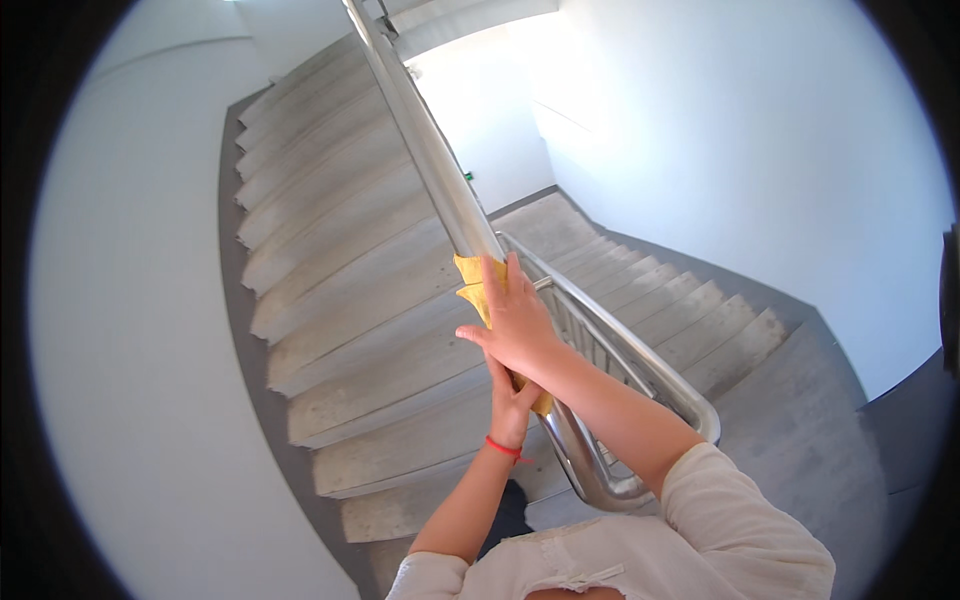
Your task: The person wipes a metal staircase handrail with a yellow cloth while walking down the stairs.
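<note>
A yellow cloth [474,294] is wrapped over the stainless steel handrail [427,142] of a staircase. My right hand [517,319] lies on top of it, fingers stretched up along the rail and thumb out to the left, pressing the cloth against the metal. Just below, my left hand [511,405], with a red string bracelet [502,448] at the wrist, grips the lower part of the cloth around the rail. Its fingertips are partly hidden under my right hand and forearm.
Concrete stairs [360,300] climb on the left beside a white wall [135,315]. At the right, past a second, lower rail [622,322] with balusters, another flight [675,307] leads down to a landing [544,217]. Near me the handrail bends back in a U-shaped end [607,491].
</note>
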A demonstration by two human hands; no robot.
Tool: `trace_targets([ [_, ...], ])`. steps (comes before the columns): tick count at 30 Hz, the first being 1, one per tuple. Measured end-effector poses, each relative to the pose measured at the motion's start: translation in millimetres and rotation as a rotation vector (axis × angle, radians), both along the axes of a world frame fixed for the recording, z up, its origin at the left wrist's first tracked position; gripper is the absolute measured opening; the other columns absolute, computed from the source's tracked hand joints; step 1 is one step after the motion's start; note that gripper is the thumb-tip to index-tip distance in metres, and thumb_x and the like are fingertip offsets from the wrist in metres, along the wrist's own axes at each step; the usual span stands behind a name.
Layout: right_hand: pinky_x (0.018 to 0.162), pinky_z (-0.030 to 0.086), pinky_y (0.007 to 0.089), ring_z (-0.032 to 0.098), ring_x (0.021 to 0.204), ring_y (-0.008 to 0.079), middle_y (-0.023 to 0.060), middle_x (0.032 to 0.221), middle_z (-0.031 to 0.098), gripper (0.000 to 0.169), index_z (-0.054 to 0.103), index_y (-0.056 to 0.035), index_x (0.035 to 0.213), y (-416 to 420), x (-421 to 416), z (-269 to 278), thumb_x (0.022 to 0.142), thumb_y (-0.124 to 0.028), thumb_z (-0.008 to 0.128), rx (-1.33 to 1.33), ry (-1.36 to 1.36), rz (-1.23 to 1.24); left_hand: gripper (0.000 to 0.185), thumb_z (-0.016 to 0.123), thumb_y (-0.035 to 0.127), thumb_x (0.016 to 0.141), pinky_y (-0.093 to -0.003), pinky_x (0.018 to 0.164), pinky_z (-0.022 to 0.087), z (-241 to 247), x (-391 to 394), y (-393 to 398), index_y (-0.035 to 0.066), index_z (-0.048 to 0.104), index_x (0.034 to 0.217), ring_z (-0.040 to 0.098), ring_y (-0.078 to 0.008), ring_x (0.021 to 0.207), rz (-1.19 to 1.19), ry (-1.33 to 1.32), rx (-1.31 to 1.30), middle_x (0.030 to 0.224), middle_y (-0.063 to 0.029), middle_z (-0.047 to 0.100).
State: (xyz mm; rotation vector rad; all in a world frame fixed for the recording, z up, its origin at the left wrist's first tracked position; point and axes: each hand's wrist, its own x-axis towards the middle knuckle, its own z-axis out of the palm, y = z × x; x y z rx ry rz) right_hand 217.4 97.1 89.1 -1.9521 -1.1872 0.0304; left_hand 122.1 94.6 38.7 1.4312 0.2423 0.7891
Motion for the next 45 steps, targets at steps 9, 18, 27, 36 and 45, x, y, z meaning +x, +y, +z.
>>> trace_targets([
  [9,0.105,0.038,0.0443,0.034,0.134,0.0387,0.0163,0.154,0.019,0.095,0.025,-0.0118,0.148,19.0,0.5,27.7,0.070,-0.019,0.078,-0.137,-0.131,-0.166,0.085,0.071,0.003,0.080,-0.0344,0.102,0.042,-37.3,0.8,91.3,0.009,0.020,0.149,0.046,-0.0195,0.126,-0.685,0.065,-0.399,0.139,-0.0064,0.043],
  [18,0.111,0.025,0.0496,0.026,0.136,0.0462,0.0298,0.150,0.017,0.108,0.021,0.0021,0.145,11.5,-38.2,37.2,0.064,-0.035,0.083,-0.277,-0.435,-0.492,0.066,0.067,0.005,0.080,-0.0335,0.102,0.040,-31.9,50.7,142.7,0.004,0.037,0.139,0.051,-0.0204,0.119,-0.950,0.275,-0.367,0.130,-0.0100,0.052],
  [27,0.095,0.043,0.0453,0.051,0.114,0.0390,0.0225,0.125,0.050,0.095,0.029,-0.0007,0.141,90.0,-24.0,40.7,0.065,-0.022,0.082,-0.241,-0.178,-0.784,0.068,0.057,0.002,0.088,-0.0337,0.095,0.045,-23.3,9.4,222.1,0.010,0.027,0.149,0.055,-0.0192,0.114,-0.957,0.292,-0.352,0.135,-0.0109,0.051],
  [36,0.071,0.054,0.0425,0.065,0.082,0.0352,0.0181,0.094,0.059,0.072,0.040,-0.0032,0.129,312.9,123.8,187.9,0.072,-0.028,0.076,-0.273,-0.448,-0.856,0.042,0.056,0.002,0.087,-0.0252,0.081,0.048,-36.0,-40.5,320.2,0.004,0.054,0.129,0.061,-0.0135,0.095,-0.578,0.494,-0.473,0.108,-0.0085,0.067],
  [45,0.078,0.051,0.0319,0.066,0.087,0.0208,0.0091,0.099,0.068,0.071,0.057,-0.0066,0.117,411.7,242.2,283.6,0.067,-0.054,0.075,-0.139,-0.056,-0.340,0.031,0.053,0.005,0.091,-0.0256,0.080,0.049,-69.8,-40.5,349.0,0.009,0.059,0.122,0.063,-0.0127,0.094,-0.461,0.559,-0.442,0.103,-0.0057,0.067],
])
